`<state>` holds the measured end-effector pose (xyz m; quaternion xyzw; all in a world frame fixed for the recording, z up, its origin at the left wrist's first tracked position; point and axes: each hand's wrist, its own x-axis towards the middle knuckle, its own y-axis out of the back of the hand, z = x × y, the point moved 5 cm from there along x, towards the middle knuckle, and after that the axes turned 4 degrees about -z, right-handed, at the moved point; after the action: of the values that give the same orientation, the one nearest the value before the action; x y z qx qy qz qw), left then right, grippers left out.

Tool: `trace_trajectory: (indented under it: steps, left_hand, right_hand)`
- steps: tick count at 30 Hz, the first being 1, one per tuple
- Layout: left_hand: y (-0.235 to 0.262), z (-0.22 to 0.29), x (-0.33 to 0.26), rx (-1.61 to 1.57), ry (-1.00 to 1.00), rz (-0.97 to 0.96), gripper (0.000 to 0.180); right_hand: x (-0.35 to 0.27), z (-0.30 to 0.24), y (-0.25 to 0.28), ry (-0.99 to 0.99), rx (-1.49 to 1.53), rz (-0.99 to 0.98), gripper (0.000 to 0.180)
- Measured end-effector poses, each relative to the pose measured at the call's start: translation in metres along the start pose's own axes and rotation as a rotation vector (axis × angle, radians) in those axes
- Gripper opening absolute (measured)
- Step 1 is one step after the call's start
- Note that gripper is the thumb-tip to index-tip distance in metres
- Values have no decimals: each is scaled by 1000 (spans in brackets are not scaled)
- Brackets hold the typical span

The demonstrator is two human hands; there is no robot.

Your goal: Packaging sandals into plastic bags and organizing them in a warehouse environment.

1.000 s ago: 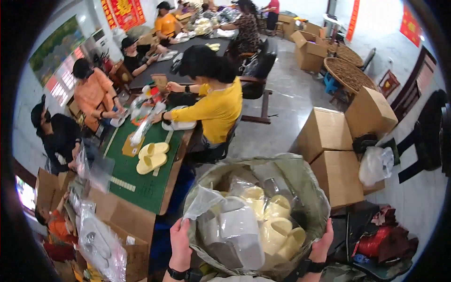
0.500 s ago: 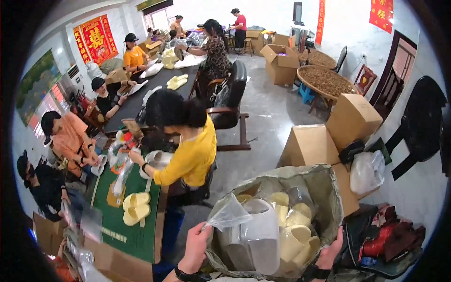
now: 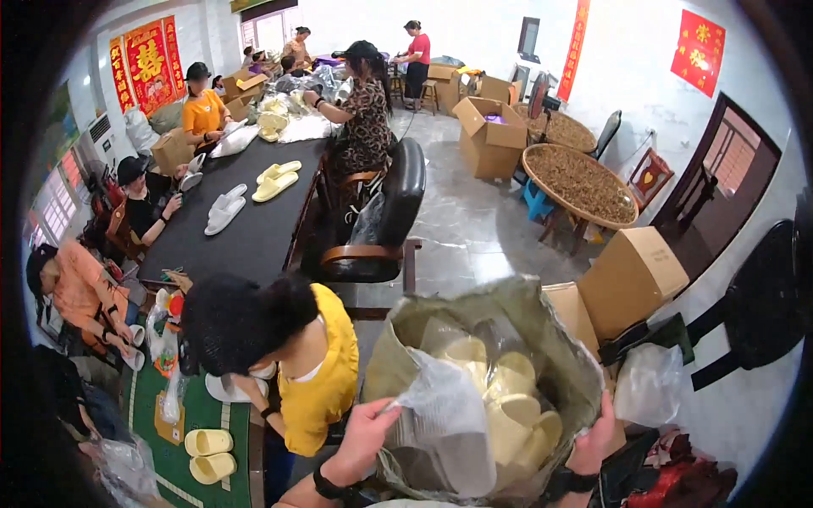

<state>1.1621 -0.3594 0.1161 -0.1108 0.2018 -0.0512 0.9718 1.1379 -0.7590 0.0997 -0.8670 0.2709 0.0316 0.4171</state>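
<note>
A large grey-green woven sack point(image 3: 571, 339) gapes in front of me. My left hand point(image 3: 362, 436) is closed at its left side, pinching the corner of a clear plastic bag point(image 3: 432, 383). A pair of pale grey slippers point(image 3: 461, 440) lies inside that bag, at the sack's mouth. Several yellow slippers point(image 3: 515, 416) in clear bags sit beside them within the sack. Gripping the sack's right rim is my right hand point(image 3: 594, 436), some of its fingers hidden by the sack.
Left of the sack, a person in yellow point(image 3: 318, 372) sits at a green-topped table point(image 3: 241, 461) bearing yellow slippers point(image 3: 210, 454). Farther off stands a long dark table point(image 3: 254, 241), with several people around it. Cardboard boxes point(image 3: 635, 271) and a round tray point(image 3: 580, 182) are on the right.
My view has shifted, and the sack sits slightly farther left. The plastic bag's corner has come down in my left hand. The person in yellow leans lower over the green table.
</note>
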Motion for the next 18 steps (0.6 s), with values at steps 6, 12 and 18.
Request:
trace_trajectory:
  steps: [6, 12, 18]
  left_hand:
    - [-26, 50, 95, -65, -87, 227, 24]
    - [-52, 114, 187, -118, -148, 213, 24]
    - [-40, 169, 304, -188, -191, 141, 25]
  right_hand:
    - [171, -11, -46, -29, -33, -100, 41]
    - [282, -13, -111, -49, -69, -116, 40]
    - [402, 9, -156, 69, -154, -50, 42]
